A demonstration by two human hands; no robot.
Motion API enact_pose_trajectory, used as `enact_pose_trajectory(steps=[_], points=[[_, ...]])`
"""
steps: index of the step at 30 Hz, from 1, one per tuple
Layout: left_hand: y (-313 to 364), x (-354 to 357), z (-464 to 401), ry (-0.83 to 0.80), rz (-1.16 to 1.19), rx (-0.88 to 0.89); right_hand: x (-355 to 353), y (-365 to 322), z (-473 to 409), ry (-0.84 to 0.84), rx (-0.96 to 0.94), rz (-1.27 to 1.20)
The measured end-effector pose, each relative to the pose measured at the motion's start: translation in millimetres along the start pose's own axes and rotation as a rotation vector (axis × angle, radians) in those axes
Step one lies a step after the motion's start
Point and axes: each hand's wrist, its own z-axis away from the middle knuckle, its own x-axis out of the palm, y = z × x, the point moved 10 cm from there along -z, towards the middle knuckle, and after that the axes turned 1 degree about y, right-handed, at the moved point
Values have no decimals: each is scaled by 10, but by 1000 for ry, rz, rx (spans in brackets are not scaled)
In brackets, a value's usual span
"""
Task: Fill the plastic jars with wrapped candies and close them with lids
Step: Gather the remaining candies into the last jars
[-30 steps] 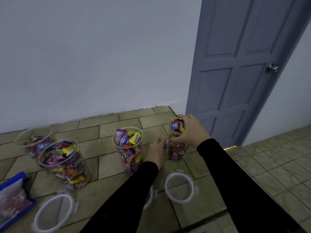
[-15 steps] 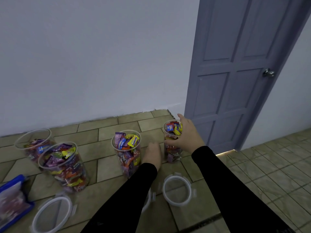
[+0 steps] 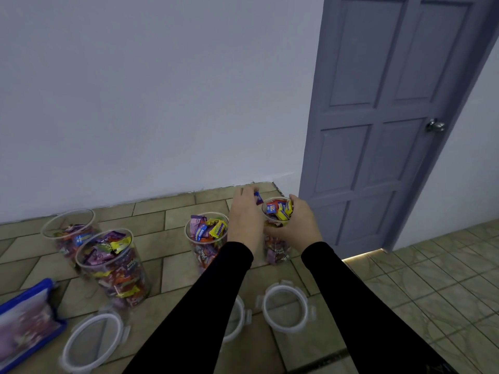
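Left hand (image 3: 244, 214) now raised, pinching a blue candy (image 3: 258, 197); right hand (image 3: 299, 225) still gripping jar (image 3: 276, 247)

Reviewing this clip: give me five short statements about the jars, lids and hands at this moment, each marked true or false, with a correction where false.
1. Four open jars holding wrapped candies stand on the floor. True.
2. The right hand grips the jar nearest the door. True.
3. The left hand is empty. False: it pinches a blue-wrapped candy beside that jar's rim.
4. A lid is already on the middle jar. False: it is open, candies showing at its rim; the lids, such as the round one, lie on the tiled floor.
5. The door is closed. True.
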Motion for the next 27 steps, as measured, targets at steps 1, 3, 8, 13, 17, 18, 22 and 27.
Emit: enact_pose_trajectory(steps=[1, 3, 8, 13, 17, 18, 22, 27], points=[[45, -33, -17, -2, -20, 7, 3, -14, 7, -5, 0, 6], [89, -45, -57, -43, -34, 5, 35, -23, 6, -13, 8, 37], [115, 130, -91, -305, -189, 71, 137, 11, -20, -13, 9, 60], [30, 166, -77, -325, -399, 127, 204, -35, -27, -24, 0, 3], [103, 149, -81, -320, -432, 149, 228, -65, -14, -28, -20, 27], [118, 153, -79, -325, -453, 146, 229, -80, -3, -32, -30, 32], [108, 134, -102, -309, -487, 109, 248, -104, -12, -34, -61, 41], [132, 208, -100, -343, -481, 110, 236, -73, -4, -29, -41, 32]])
